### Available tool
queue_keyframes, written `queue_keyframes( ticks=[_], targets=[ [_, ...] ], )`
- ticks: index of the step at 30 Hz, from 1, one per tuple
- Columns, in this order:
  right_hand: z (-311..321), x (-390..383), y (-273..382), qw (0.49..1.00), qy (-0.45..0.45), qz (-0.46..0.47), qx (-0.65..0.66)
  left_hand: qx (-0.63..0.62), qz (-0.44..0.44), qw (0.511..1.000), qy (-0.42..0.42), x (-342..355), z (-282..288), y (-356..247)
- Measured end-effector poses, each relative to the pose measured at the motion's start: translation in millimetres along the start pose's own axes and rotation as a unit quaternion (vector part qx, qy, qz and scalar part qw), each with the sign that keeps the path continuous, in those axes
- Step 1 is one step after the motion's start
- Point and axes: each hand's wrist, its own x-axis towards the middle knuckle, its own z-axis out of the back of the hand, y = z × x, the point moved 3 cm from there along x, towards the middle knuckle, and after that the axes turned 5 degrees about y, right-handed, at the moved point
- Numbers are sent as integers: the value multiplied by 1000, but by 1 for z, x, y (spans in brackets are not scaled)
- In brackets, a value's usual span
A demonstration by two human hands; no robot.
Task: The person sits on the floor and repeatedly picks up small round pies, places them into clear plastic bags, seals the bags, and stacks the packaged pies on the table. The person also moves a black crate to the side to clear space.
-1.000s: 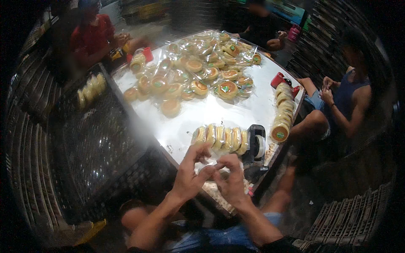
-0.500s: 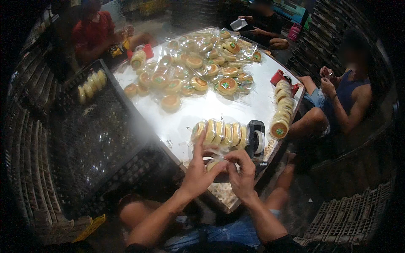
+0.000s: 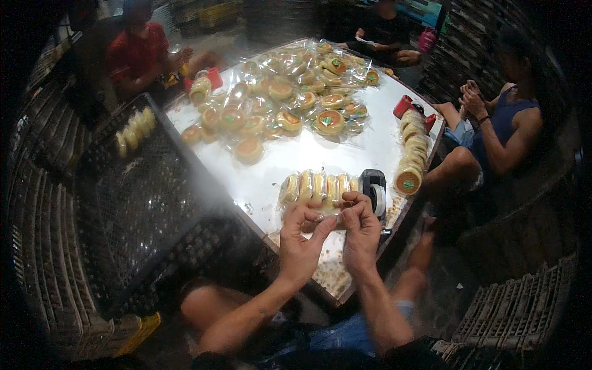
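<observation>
Both of my hands are closed over the near corner of the white table [image 3: 290, 157]. My left hand [image 3: 300, 243] and my right hand [image 3: 361, 234] pinch a clear plastic wrapper [image 3: 328, 217] between thumbs and fingers. Whatever the wrapper contains is mostly hidden by my fingers. Just beyond them, a row of wrapped round buns [image 3: 319, 186] stands on edge. Against its right end sits a black tape dispenser [image 3: 373, 185] with a pale roll, close to my right fingertips.
A heap of wrapped buns [image 3: 280, 92] covers the table's far half. Another bun row [image 3: 412, 154] lines the right edge by a red tape dispenser [image 3: 404, 106]. A black crate [image 3: 145, 203] at left holds several buns. People sit around; a co-worker's hands [image 3: 473, 102] are raised at right.
My hands have shifted slightly right and away from me, and both now pinch the wrapper's edge level. The bun that showed between them is now hidden. The co-worker at right has leaned.
</observation>
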Motion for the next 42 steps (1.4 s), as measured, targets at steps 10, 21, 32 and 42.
queue_keyframes(
  ticks=[10,21,32,42],
  targets=[
    [125,-13,-52,891,-79,-21,-447,-158,57,984,-60,7,7,37],
    [143,-24,-35,883,-123,-10,-452,-72,29,997,-29,7,-12,64],
    [5,-37,-18,992,21,0,-124,-84,69,994,-28,-15,-11,43],
    [-13,-8,-30,939,85,-272,191,-390,131,911,21,19,17,31]
  ],
)
